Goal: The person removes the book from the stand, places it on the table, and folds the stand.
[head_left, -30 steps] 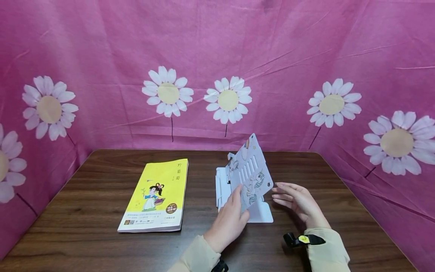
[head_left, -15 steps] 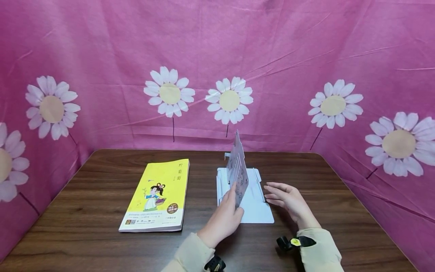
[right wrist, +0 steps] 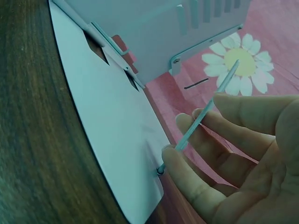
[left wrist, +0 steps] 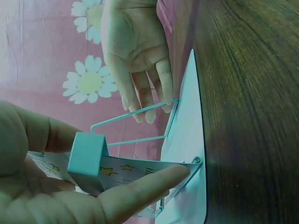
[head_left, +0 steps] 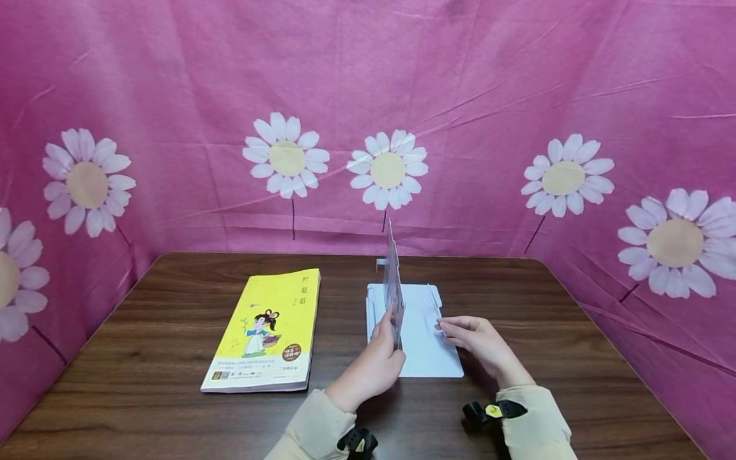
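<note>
One white stand (head_left: 425,319) sits on the brown worktop (head_left: 144,409), a bit closer to the right edge than to the left, and away from the far edge. Its bottom board lies flat. Its picture panel (head_left: 393,287) stands almost straight up, with little yellow stars and some slots in it.

The left hand (head_left: 368,370) holds the near end of the panel, its fingers bent round it. Right by these fingers is a boxy white piece (left wrist: 86,158).

The right hand (head_left: 480,348) is narrow. Its thumb and fingers pinch a thin wire loop (right wrist: 208,109), which slants up from the bottom board.

A yellow book (head_left: 267,319) lies flat and shut on the left half of the worktop, near the stand but not touching it. Both wrists have a black strap (head_left: 508,409) over a cream sleeve (head_left: 540,425). Behind the far edge hangs a pink cloth (head_left: 471,211) with big white daisies.
</note>
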`<state>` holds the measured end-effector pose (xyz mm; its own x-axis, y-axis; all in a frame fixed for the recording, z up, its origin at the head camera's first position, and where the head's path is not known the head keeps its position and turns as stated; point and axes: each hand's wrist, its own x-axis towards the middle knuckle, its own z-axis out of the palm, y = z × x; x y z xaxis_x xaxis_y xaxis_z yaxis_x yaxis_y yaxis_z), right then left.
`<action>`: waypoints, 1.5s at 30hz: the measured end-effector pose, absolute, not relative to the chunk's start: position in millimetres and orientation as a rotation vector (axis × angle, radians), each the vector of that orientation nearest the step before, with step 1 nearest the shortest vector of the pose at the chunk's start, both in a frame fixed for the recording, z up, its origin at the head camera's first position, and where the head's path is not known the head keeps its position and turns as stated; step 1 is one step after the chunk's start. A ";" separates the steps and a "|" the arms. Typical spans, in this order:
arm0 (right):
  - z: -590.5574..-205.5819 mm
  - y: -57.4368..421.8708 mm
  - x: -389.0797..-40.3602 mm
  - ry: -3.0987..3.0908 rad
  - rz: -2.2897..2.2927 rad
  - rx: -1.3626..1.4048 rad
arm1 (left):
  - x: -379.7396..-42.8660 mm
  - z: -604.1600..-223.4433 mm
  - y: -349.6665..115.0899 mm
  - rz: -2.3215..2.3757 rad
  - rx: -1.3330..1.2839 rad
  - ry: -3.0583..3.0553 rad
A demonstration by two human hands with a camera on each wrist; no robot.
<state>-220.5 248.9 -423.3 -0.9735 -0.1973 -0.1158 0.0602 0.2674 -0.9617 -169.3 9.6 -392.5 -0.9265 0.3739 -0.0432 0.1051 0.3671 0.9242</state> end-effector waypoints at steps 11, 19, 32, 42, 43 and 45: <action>-427.5 240.9 -219.3 2.543 -1.467 -0.282 | -167.5 -391.0 10.4 1.576 0.392 2.371; -425.1 238.4 -217.5 2.573 -1.336 -0.309 | -168.0 -391.0 11.8 1.575 0.409 2.377; -417.3 232.7 -213.0 2.599 -1.104 -0.387 | -169.0 -388.3 11.4 1.575 0.420 2.389; -414.7 234.8 -215.6 2.561 -1.243 -0.372 | -169.5 -392.5 11.1 1.553 0.481 2.410; -414.5 235.9 -216.1 2.540 -1.276 -0.372 | -169.7 -393.1 11.2 1.553 0.483 2.408; -413.1 237.5 -216.6 2.498 -1.351 -0.357 | -169.9 -394.2 11.3 1.549 0.487 2.407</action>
